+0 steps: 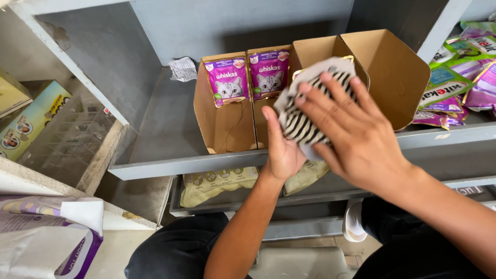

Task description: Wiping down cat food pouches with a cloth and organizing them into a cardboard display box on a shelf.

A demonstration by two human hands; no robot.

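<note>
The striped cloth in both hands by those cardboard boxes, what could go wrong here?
1. The striped cloth could snag the open flap of the cardboard box and drag it off the grey shelf.
2. The left hand might knock the purple pouches out of their boxes.

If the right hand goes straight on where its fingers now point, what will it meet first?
The right hand already lies flat on the striped cloth. Beyond its fingertips, up and left, likely comes the purple cat-food pouch in the cardboard box; depth is unclear.

Yellow pouch (347, 59) inside open brown cardboard box (385, 64) mostly hidden behind striped black-and-white cloth (305, 121). Left hand (283, 150) fingers concealed under cloth. Green and purple pouches (462, 72) cut off by right edge.
</note>
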